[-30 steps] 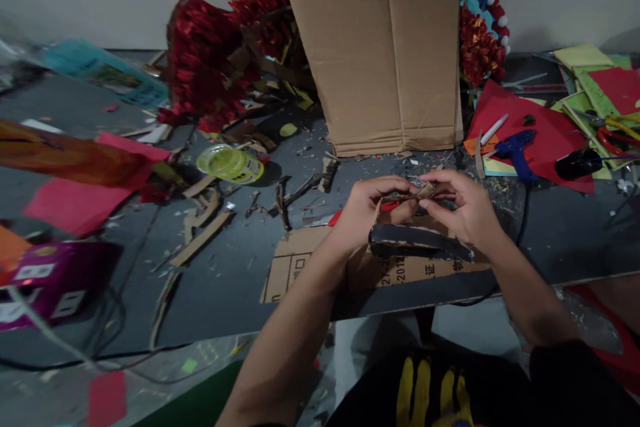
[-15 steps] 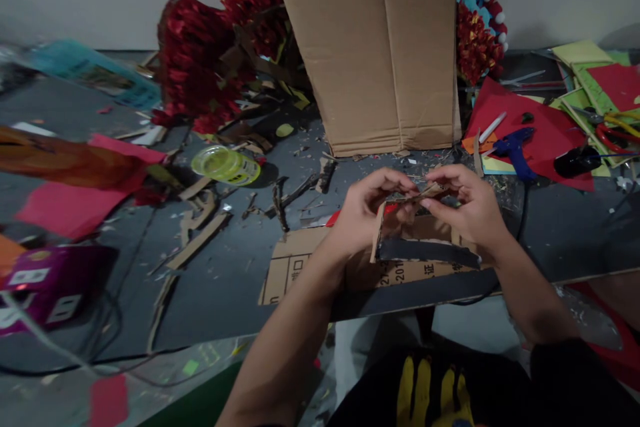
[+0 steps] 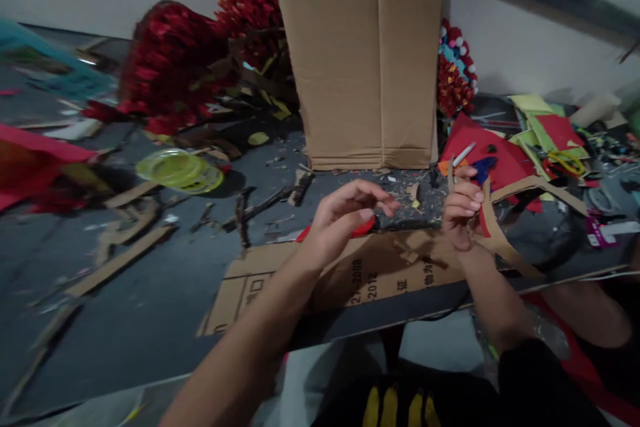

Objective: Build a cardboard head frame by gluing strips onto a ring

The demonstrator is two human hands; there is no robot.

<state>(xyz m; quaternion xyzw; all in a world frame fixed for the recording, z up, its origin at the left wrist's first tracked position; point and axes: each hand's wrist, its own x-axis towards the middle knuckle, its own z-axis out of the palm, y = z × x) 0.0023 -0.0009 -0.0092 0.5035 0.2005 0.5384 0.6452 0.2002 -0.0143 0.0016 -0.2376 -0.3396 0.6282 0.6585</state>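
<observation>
Fingers (image 3: 470,192) of the right hand (image 3: 460,217) curl closely around a bent cardboard strip (image 3: 501,244) that spreads rightward from them, its lower arm slanting toward the tabletop's (image 3: 125,333) near edge, while the left hand (image 3: 337,223), farther off, hangs half-curled and empty.

1 angular brown cardboard frame (image 3: 496,235), open-ended, is held tilted in the right fingers (image 3: 465,201).

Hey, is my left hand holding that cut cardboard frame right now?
No, the right hand holds the cardboard frame, while the left hand is open and well apart from it.
</observation>
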